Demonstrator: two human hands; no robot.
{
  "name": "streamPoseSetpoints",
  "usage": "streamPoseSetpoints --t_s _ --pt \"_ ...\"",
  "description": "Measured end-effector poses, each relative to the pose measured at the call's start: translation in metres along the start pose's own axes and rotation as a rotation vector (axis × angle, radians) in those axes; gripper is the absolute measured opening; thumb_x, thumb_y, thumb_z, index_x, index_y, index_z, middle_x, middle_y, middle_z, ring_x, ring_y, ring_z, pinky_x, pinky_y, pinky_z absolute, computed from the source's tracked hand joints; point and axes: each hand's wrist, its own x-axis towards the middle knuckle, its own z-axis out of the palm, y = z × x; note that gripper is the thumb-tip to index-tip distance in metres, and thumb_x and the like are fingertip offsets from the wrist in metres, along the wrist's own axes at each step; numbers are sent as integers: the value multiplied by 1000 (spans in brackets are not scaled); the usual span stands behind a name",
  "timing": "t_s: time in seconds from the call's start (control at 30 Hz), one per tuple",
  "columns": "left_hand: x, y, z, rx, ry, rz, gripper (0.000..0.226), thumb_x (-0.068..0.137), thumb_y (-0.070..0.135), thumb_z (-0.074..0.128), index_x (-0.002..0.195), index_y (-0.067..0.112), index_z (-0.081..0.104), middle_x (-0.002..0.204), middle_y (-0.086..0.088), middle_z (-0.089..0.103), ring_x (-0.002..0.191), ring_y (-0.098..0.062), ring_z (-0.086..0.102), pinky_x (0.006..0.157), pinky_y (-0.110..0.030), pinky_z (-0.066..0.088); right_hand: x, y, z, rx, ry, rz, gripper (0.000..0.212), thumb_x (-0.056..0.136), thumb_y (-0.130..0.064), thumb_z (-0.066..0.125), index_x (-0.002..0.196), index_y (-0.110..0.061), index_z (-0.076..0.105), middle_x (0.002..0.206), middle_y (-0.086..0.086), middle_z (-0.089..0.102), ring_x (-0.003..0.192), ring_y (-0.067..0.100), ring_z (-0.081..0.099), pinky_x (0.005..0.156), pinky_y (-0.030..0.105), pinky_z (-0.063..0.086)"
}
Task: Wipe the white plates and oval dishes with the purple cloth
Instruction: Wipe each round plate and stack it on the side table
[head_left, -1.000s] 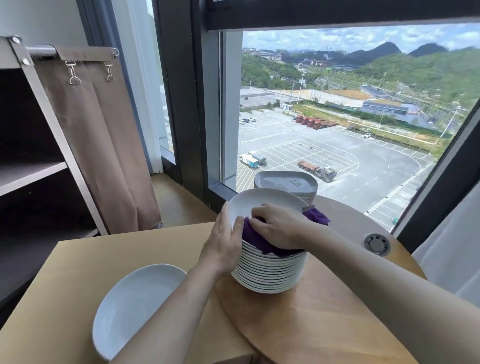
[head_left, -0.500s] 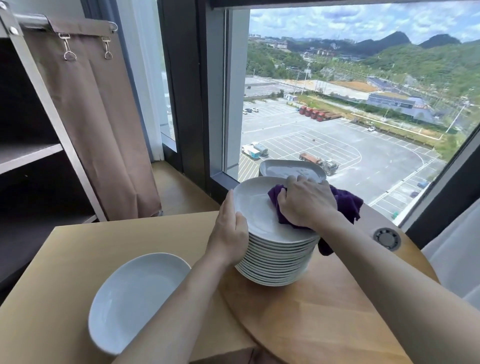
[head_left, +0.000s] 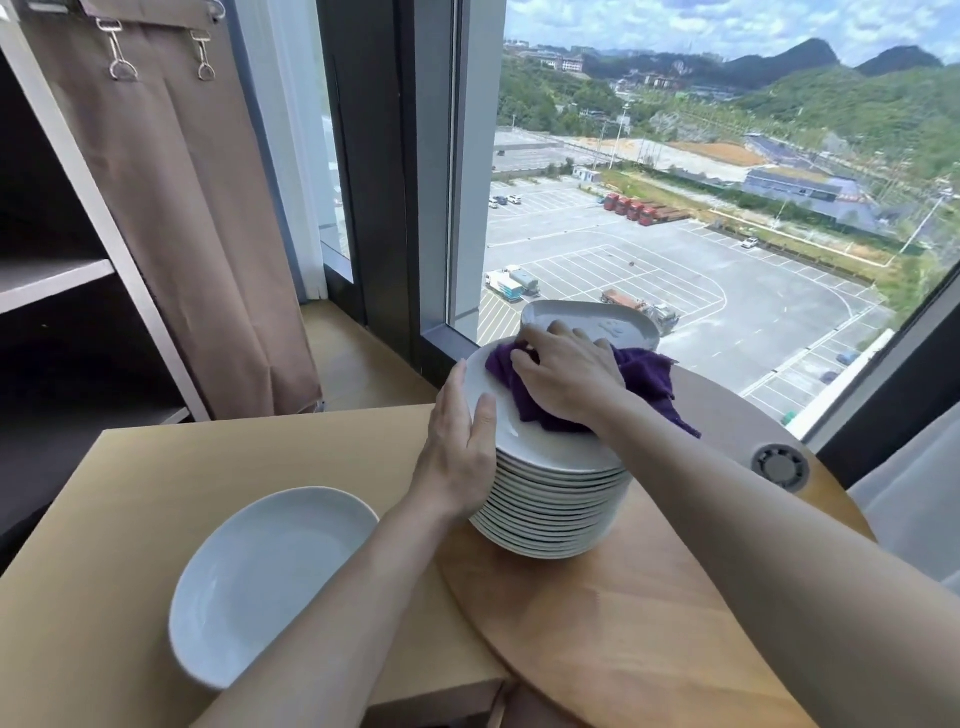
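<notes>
my right hand (head_left: 566, 382), fingers nearly straight, presses the purple cloth (head_left: 647, 376) on the top plate (head_left: 524, 447) of the stack (head_left: 556, 514) at frame centre. my left hand (head_left: 460, 447), fingers straight, rests against the stack's left side. the oval dishes (head_left: 618, 322) are just behind.

Left hand (head_left: 460, 441), right hand (head_left: 566, 379) — both flat
</notes>
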Motion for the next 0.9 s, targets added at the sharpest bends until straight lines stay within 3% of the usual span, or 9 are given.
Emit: streamPoseSetpoints --t_s 0.1,0.23,0.37,0.5,0.63,0.73,0.8,0.9 --pt "-2 4 -3 -19 -1 35 78 95 72 23 162 32 17 156 20 29 134 16 22 105 -3 17 -7 -16 4 83 -46 -38 44 93 -61 29 122 -42 56 124 -2 57 121 25 50 104 50 30" --pt "-3 6 -5 -43 -9 23 87 89 83 20 161 33 17 161 15 30 136 9 28 107 -13 23 -19 -25 0 184 -88 -58 35 98 -58 34 115 -42 61 136 -6 56 127 22 49 102 49 30" --pt "-4 9 -4 20 19 -29 100 83 89 12 163 28 15 167 4 27 151 -11 28 113 -26 24 -43 -27 -12 207 -183 -102 39 101 -56 32 117 -39 63 115 -5 56 115 21 53 98 47 37" --pt "-7 9 -5 80 29 -28 87 90 78 14 163 30 16 167 3 28 151 -14 29 113 -30 27 -69 -26 -23 42 -162 -147 46 102 -56 25 110 -35 65 102 -5 52 105 24 56 90 46 35" --pt "-1 13 -7 34 18 -58 68 96 42 28 162 25 21 165 0 32 147 -13 31 111 -24 24 -79 -18 -37 -114 -85 -107 39 99 -52 31 93 -29 62 100 0 55 101 26 56 90 47 36" --pt "1 19 -8 -46 -15 -72 71 88 33 31 159 24 26 156 -3 41 140 -18 40 117 -34 34 -78 -4 -39 -164 -40 -6 32 97 -48 36 86 -27 57 98 2 54 103 28 56 91 47 37" --pt "0 20 -7 -86 -12 -68 69 89 31 33 157 26 28 152 0 44 136 -15 42 114 -31 37 -74 2 -37 -228 26 46 30 95 -46 39 91 -25 60 104 6 59 107 30 56 92 47 36" --pt "-3 15 -3 -128 26 -58 56 100 25 34 155 33 29 148 12 42 131 -2 37 105 -13 29 -58 12 -30 -348 85 88 37 95 -44 39 111 -23 65 113 9 63 110 31 56 98 50 36"
